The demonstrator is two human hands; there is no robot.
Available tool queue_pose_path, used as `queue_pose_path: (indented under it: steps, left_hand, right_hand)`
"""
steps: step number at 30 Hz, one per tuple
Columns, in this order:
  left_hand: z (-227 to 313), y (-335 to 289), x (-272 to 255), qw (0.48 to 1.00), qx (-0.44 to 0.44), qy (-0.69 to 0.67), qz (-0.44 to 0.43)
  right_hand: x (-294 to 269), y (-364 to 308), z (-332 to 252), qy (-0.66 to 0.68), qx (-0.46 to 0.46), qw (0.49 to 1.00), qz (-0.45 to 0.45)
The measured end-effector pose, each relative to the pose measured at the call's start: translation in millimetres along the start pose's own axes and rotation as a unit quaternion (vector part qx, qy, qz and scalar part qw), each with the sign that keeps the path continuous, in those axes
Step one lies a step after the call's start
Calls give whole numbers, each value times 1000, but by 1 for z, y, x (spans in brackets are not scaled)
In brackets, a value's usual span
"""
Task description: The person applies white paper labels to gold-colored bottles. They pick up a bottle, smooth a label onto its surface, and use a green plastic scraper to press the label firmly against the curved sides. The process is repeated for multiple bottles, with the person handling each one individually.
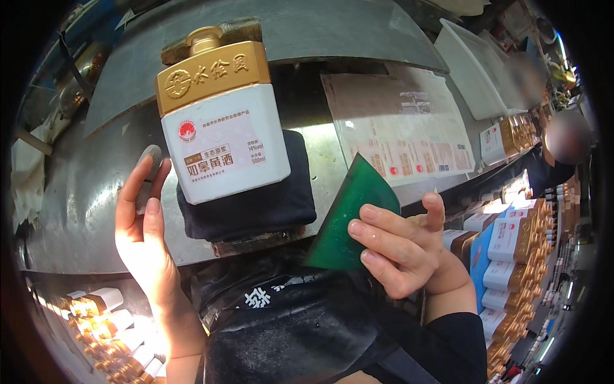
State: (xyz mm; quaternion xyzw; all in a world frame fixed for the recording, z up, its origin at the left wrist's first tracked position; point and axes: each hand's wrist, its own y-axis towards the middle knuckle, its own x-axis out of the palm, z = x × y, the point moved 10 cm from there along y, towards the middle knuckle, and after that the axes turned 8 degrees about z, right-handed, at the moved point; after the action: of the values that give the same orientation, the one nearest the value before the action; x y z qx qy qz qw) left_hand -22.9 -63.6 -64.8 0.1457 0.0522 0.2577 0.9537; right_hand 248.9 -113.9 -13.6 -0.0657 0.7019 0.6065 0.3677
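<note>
A flat white bottle [224,144] with a gold shoulder and neck lies on its back on a folded black cloth pad [297,185], its printed front facing up. Left of it is my left hand [144,230], fingers curved and apart from the thumb, holding nothing I can see. A grey finger cot [152,160] covers one of its fingertips. In my right hand [406,246], a thin green plastic scraper [352,221] is gripped between thumb and fingers, right of the pad and off the bottle.
A printed sheet of decals [403,128] lies on the metal table [57,205] at right. Beyond it stands a white plastic tray [470,64]. Many similar bottles stand at lower left [105,323] and at right [508,256]. Another person's dark sleeve [556,173] shows at far right.
</note>
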Motion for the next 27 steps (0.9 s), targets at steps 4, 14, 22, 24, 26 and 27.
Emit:
queue_pose_path:
  steps: [4,14,22,24,26,27]
  left_hand:
    - [-12,6,0,1000,-10,-8,-22]
    - [-56,28,-28,999,-38,-6,1]
    - [-56,47,-12,999,-44,0,16]
    - [-58,48,-15,999,-38,9,17]
    - [-59,49,-15,998,-36,38,18]
    - [-59,48,-15,998,-38,37,22]
  right_hand:
    - [3,2,3,-13,8,1000,-1]
    - [-33,-154,162,335,693,596,230]
    - [7,-132,168,-26,527,830,-182]
    - [31,-119,171,-21,450,863,-228]
    - [53,-110,165,-26,385,876,-291]
    - [64,-107,161,-27,349,880,-320]
